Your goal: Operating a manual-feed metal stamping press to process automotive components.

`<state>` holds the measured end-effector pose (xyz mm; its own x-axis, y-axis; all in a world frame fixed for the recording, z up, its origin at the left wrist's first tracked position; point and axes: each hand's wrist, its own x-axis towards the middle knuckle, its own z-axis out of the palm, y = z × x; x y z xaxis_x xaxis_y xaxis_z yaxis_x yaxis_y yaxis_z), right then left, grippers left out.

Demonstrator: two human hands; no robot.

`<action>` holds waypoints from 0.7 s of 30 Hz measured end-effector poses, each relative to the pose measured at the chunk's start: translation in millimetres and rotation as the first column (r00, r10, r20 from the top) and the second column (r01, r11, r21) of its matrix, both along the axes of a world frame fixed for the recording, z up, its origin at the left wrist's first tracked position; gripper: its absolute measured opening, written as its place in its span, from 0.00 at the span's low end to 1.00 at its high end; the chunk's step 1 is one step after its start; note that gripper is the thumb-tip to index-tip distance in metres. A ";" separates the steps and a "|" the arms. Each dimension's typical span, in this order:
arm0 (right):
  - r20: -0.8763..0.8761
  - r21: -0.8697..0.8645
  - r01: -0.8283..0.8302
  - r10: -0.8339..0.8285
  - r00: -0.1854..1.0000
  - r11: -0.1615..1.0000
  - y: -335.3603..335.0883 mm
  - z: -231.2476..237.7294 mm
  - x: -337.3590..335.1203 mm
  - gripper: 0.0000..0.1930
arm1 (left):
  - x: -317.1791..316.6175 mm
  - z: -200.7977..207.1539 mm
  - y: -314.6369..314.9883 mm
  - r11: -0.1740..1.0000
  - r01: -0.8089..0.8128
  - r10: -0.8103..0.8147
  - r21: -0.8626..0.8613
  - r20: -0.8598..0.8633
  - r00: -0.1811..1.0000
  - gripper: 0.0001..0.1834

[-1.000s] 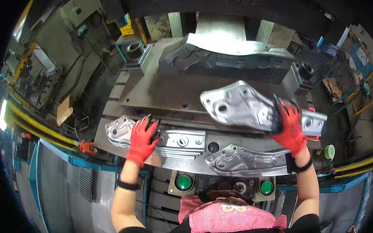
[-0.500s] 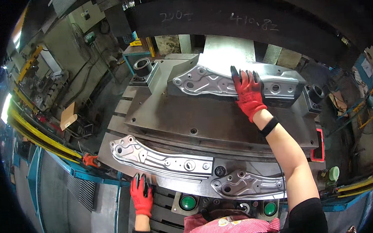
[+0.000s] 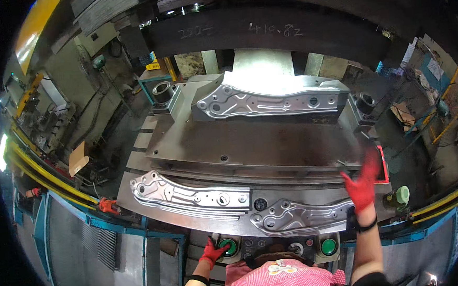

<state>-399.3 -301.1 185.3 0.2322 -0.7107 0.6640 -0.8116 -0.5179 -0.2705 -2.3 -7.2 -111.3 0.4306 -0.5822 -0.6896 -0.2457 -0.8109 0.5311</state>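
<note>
My left hand [image 3: 212,252], in a red glove, reaches to the left green push button [image 3: 228,247], fingers stretched out and touching it. Above the right end of the press bed, my right hand [image 3: 364,187] is smeared by motion; its thumb stands apart and it holds nothing I can see. A long stamped metal panel [image 3: 273,99] with holes lies on the die block [image 3: 322,118] at the back. At the front left rests a stack of similar panels [image 3: 190,195]. Another panel [image 3: 301,217] lies at front right, its right end partly behind my right wrist.
A second green button [image 3: 328,246] sits right on the control panel. Guide posts [image 3: 162,92] stand at the die's back corners; the press's dark upper beam [image 3: 222,30] hangs above. A green-capped container [image 3: 400,196] stands at right. Another person's red-gloved hand [image 3: 34,192] shows far left.
My right hand has left the panel on the die and come back toward me, to the right. My left hand has moved from beside the panel stack onto the left green button.
</note>
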 end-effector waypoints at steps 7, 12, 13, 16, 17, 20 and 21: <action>0.234 0.725 0.424 -0.772 0.591 0.544 176.5 -225.5 -200.8 0.39 | -1.4 -14.9 -16.9 0.997 0.069 -0.069 0.024 0.002 0.998 0.81; 0.268 0.923 -0.010 -0.623 0.735 0.384 213.2 -356.1 -174.7 0.52 | -1.3 -1.0 -17.0 0.998 0.068 -0.068 -0.006 0.023 0.997 0.80; 0.194 0.929 0.061 -0.623 0.757 0.364 212.5 -356.5 -174.7 0.54 | -0.1 -6.6 -19.0 0.997 0.077 -0.075 -0.028 0.043 0.996 0.80; 0.116 0.961 0.070 -0.624 0.773 0.266 203.6 -346.8 -156.5 0.57 | 21.1 -60.9 7.5 0.994 0.016 -0.006 -0.105 0.095 0.995 0.79; 0.095 0.972 0.069 -0.642 0.761 0.225 204.2 -337.5 -155.0 0.57 | 15.1 -60.7 2.8 0.996 0.022 -0.015 -0.090 0.077 0.997 0.78; 0.000 0.932 0.232 -0.640 0.768 0.279 210.9 -338.4 -157.5 0.58 | 5.0 -41.9 -13.6 0.997 0.062 -0.058 -0.056 0.068 0.996 0.78; -0.008 0.920 0.259 -0.646 0.764 0.295 210.9 -348.8 -159.0 0.58 | 4.5 -37.5 -13.8 0.996 0.070 -0.066 -0.045 0.086 0.994 0.77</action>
<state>-558.3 -90.2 -163.5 -0.3996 -0.8271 -0.3952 -0.5938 0.5621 -0.5758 2.2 -21.0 -148.8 0.4441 -0.6440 -0.6229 -0.3451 -0.7645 0.5444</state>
